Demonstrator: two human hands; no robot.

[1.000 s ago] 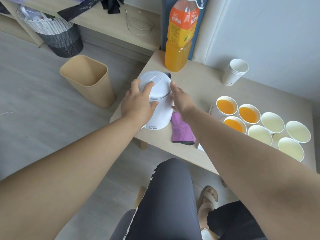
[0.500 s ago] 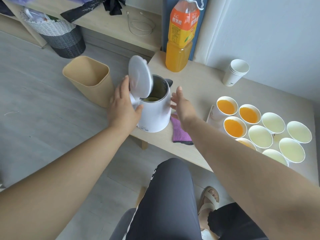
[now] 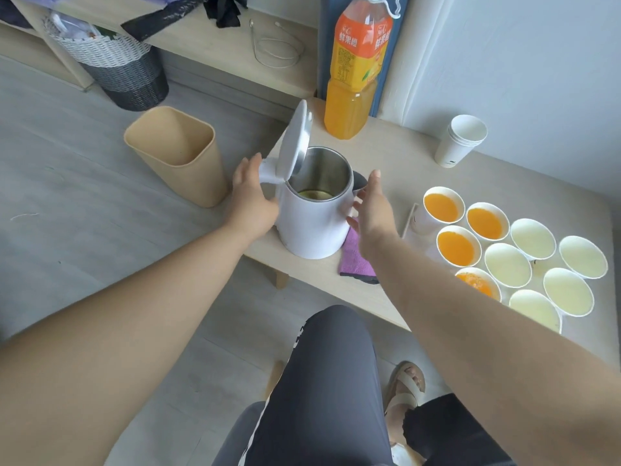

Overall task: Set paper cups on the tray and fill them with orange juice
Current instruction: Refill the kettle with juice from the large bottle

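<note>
White kettle [image 3: 312,227], lid raised, is flanked at the bench's [image 3: 420,169] left edge by left hand [image 3: 252,200] and right hand [image 3: 371,210], fingers [image 3: 375,178] released.

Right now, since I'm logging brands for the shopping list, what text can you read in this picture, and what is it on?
"鲜果橙": on the orange label of the juice bottle, printed twice.
Small print lower on that label: too blurred.
Dark mark on the stacked cups: too small to read.
</note>
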